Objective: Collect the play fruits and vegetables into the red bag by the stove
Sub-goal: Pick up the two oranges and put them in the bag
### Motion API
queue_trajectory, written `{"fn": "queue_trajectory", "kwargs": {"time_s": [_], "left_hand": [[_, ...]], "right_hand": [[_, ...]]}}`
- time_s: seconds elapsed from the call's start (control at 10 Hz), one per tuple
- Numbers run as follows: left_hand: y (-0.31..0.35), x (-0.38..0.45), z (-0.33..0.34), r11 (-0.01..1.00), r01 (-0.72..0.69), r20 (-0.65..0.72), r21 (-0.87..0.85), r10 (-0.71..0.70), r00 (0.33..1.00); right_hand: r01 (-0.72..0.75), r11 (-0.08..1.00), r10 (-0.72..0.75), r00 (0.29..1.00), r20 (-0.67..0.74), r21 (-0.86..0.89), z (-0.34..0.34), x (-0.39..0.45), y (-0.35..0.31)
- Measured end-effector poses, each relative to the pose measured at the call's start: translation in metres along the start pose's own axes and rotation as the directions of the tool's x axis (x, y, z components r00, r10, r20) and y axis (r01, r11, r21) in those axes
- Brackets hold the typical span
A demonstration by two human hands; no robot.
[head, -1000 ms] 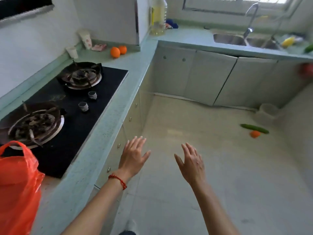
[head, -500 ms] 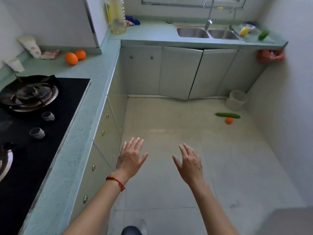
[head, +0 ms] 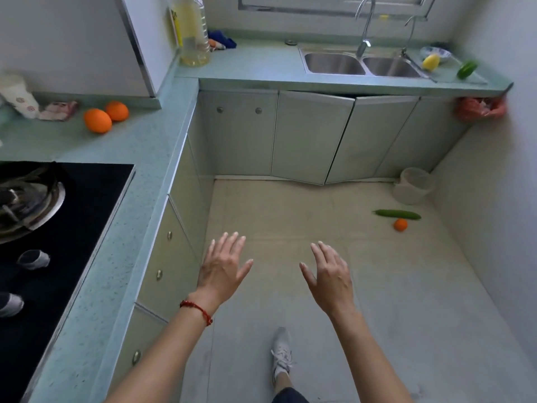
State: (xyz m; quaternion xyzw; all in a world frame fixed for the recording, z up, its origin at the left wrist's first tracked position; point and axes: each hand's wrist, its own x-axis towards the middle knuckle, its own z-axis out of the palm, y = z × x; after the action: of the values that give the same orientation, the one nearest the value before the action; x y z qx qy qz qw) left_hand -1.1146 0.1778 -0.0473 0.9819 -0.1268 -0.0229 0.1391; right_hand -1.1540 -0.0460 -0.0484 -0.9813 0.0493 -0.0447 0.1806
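My left hand [head: 222,269] and my right hand [head: 329,276] hover over the floor with fingers spread, holding nothing. Two oranges [head: 98,120] [head: 117,111] lie on the left counter beyond the stove [head: 75,205]. A cucumber [head: 397,214] and a small orange fruit [head: 400,224] lie on the floor at the right. A yellow fruit [head: 431,61] and a green pepper [head: 466,70] sit on the drainboard right of the sink [head: 334,63]. The red bag by the stove is out of view.
An oil bottle [head: 194,33] stands at the counter corner. A pale bucket [head: 414,186] sits on the floor by the right wall. Another red bag [head: 479,107] hangs under the counter's right end. My foot [head: 281,353] is on the floor below my hands.
The view has swung right and forward, away from the stove; the red bag left the frame. Both hands stay spread and empty. The floor cucumber and the sink are nearer.
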Motion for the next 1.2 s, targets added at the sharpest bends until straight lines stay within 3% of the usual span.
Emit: {"fn": "queue_trajectory", "kwargs": {"time_s": [0.6, 1.2], "left_hand": [[-0.005, 0.291, -0.018, 0.991, 0.131, -0.032, 0.004, -0.131, 0.991], [-0.120, 0.554, -0.051, 0.985, 0.171, -0.040, -0.013, -0.172, 0.984]], "right_hand": [[0.124, 0.992, -0.123, 0.992, 0.018, -0.014, -0.011, 0.317, 0.039], [0.154, 0.987, -0.151, 0.987, 0.055, -0.049, 0.033, 0.605, -0.023]]}}
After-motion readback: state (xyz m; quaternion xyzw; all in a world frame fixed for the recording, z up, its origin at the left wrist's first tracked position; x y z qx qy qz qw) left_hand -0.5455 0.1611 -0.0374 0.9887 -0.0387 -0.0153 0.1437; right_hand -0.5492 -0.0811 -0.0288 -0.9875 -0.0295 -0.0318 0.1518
